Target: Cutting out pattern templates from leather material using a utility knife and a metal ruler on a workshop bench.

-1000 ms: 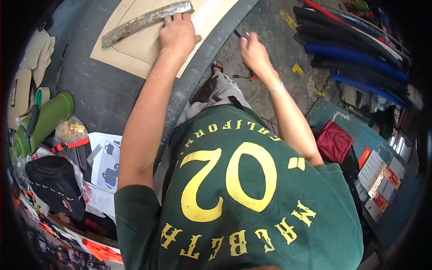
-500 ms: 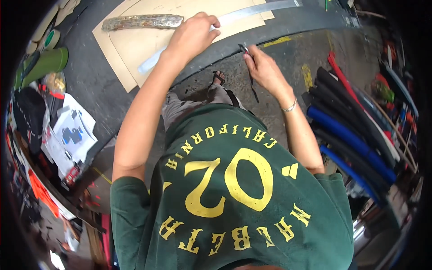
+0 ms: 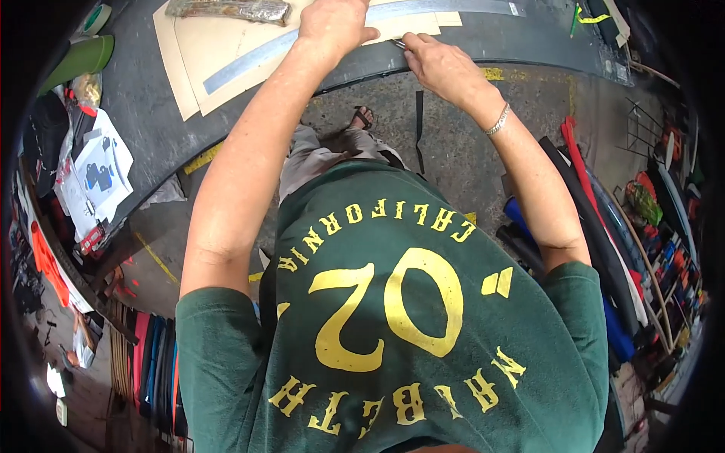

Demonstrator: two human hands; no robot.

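Ruler (image 3: 260, 57), long, flat and silvery, lies slantwise across layered tan sheets (image 3: 219, 47) on the dark table (image 3: 143, 87) — its near end close to the sheets' lower-left corner, its far end reaching past their right edge. As far as can be judged, the setting-out is done: sheets spread, straightedge down on them, a hand over it. No fresh line or cut can be made out along its edge, so whatever is to be done there looks undone, or too fine to see.

The left hand (image 3: 332, 29) sits over the ruler's middle, thumb spread away to the right; the picture's upper edge crops the fingertips, so I cannot tell how they lie. The right hand (image 3: 444, 68) has thumb and fingers pinched together on a small slim tool (image 3: 399, 44), its tip near the sheets' lower edge. Too little of the tool shows to say what kind it is.

Above the ruler, a wrapped bar (image 3: 230, 10) rests on the sheets like a weight. Farther out, a green roll (image 3: 79, 66) and white papers (image 3: 106, 162) lie toward the left, a green stick (image 3: 574, 20) near the table's far right — and a dark strap (image 3: 419, 132) shows against the floor (image 3: 468, 143) below the right hand.
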